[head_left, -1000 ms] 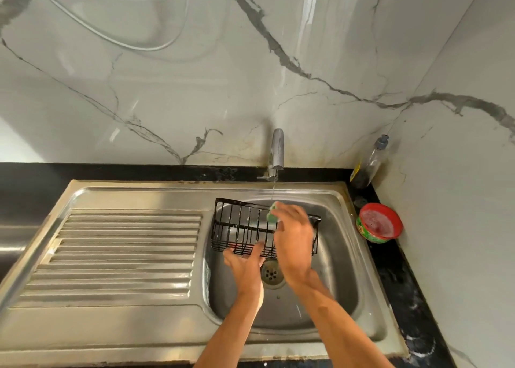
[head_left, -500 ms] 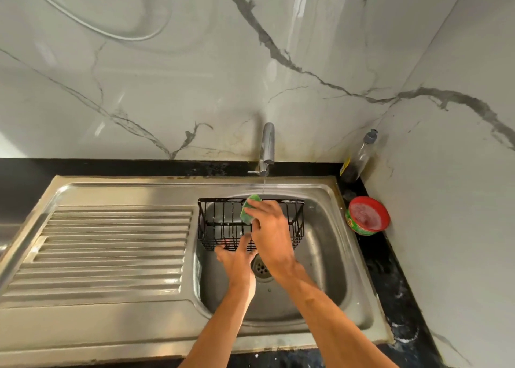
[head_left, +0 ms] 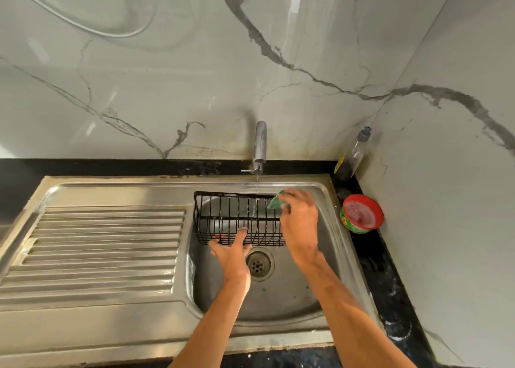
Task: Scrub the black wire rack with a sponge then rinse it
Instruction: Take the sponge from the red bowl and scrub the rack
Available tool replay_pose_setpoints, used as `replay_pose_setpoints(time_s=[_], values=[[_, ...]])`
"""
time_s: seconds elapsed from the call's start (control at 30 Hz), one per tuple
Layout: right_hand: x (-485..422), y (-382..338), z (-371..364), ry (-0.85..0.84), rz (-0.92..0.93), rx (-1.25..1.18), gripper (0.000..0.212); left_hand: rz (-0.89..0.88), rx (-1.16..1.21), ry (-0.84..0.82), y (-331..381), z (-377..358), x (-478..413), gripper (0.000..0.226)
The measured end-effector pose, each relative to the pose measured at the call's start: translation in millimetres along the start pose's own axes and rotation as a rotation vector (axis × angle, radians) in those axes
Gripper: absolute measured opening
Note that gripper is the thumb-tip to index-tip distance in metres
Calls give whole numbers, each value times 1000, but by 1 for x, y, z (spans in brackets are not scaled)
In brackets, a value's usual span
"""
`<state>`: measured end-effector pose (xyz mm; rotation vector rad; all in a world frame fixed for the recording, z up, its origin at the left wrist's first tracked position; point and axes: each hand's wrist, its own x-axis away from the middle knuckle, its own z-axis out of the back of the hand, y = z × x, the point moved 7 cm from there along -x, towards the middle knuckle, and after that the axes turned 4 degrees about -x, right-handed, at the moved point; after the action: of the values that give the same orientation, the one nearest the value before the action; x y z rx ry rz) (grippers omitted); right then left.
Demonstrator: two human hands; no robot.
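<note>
The black wire rack (head_left: 223, 217) stands in the steel sink basin (head_left: 289, 292), under a thin stream from the tap (head_left: 260, 145). My left hand (head_left: 232, 252) grips the rack's near lower edge, thumb up against the wires. My right hand (head_left: 299, 223) pinches a green sponge (head_left: 276, 202) and holds it against the rack's far right top corner. The rack's right end is hidden behind my right hand.
A ribbed steel draining board (head_left: 97, 245) lies left of the basin. A round red and green tub of soap (head_left: 361, 214) and a clear bottle (head_left: 352, 156) stand on the black counter at the right, close to the marble wall corner. The drain (head_left: 259, 263) is in the basin floor.
My right hand has carried the sponge from the middle of the rack's far rim to its right corner. My left hand still holds the near edge.
</note>
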<state>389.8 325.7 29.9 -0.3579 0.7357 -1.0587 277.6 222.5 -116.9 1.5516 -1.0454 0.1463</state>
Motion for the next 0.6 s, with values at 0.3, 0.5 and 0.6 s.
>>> replay_pose_setpoints(time_s=[0.3,0.5,0.6], values=[[1,16,7,21,9,49,33,-91,86,33,9,-3,8,95],[7,-19,-12,-92,164,14,41,-60,111,67,3,3,1,91],[3,12,10,-6,78,9,38,-74,108,40,7,0,9,90]])
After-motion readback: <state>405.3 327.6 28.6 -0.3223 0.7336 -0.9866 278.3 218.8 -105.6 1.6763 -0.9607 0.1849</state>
